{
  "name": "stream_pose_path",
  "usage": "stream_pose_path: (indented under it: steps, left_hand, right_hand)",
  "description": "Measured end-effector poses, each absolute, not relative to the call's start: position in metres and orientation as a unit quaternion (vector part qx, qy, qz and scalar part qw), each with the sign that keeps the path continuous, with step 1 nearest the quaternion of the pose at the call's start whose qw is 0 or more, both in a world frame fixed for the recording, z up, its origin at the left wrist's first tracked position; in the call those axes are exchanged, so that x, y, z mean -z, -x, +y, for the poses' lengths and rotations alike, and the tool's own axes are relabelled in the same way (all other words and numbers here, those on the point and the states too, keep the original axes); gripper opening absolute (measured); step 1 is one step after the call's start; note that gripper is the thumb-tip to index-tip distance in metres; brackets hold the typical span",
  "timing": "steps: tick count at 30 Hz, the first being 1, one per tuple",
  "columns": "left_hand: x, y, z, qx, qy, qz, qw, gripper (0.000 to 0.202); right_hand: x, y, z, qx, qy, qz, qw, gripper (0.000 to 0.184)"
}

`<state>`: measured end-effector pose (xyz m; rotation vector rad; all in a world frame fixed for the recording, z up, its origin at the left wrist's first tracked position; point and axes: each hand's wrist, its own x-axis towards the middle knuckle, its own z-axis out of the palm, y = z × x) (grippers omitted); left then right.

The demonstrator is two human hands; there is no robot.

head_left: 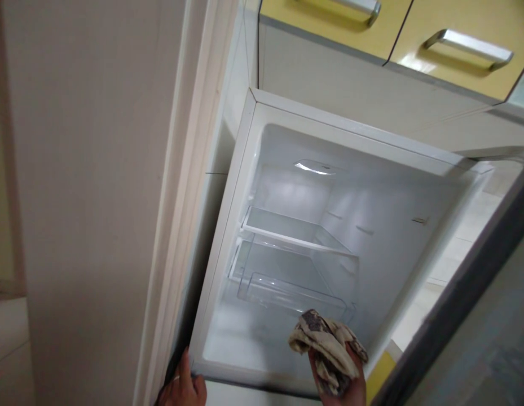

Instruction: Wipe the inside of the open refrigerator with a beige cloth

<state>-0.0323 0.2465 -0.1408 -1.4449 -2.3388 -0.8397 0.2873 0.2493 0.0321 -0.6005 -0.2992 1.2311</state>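
Observation:
In the head view a refrigerator [223, 248] stands with its door [469, 282] swung out to the right. My right hand [355, 389] is closed around a bunched beige cloth [325, 341] with dark patches, held up in front of the lower compartment. At the refrigerator's lower left corner, my left hand [186, 388] touches the outer edge with its index finger stretched out and thumb apart. A ring shows on one finger. Inside are glass shelves [287, 225] and a clear plastic drawer [295, 290] below them.
Yellow cabinets [465, 67] with metal handles hang above the refrigerator. A pale door frame [181, 192] and wall panel [88, 197] run close along the left side. A lamp cover [315, 167] sits high inside the refrigerator.

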Motion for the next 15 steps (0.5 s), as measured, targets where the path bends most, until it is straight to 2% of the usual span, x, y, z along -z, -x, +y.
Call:
stream_pose_path:
  steps: [8, 15]
  left_hand:
    - [0.112, 0.026, 0.241, 0.239, 0.492, -0.832, 0.094, 0.055]
    - [0.104, 0.025, 0.24, 0.22, 0.488, -0.84, 0.09, 0.057]
  right_hand:
    - [-0.064, -0.271, 0.259, -0.564, 0.265, -0.141, 0.769, 0.047]
    - [-0.085, -0.275, 0.214, -0.553, 0.323, -0.145, 0.754, 0.051]
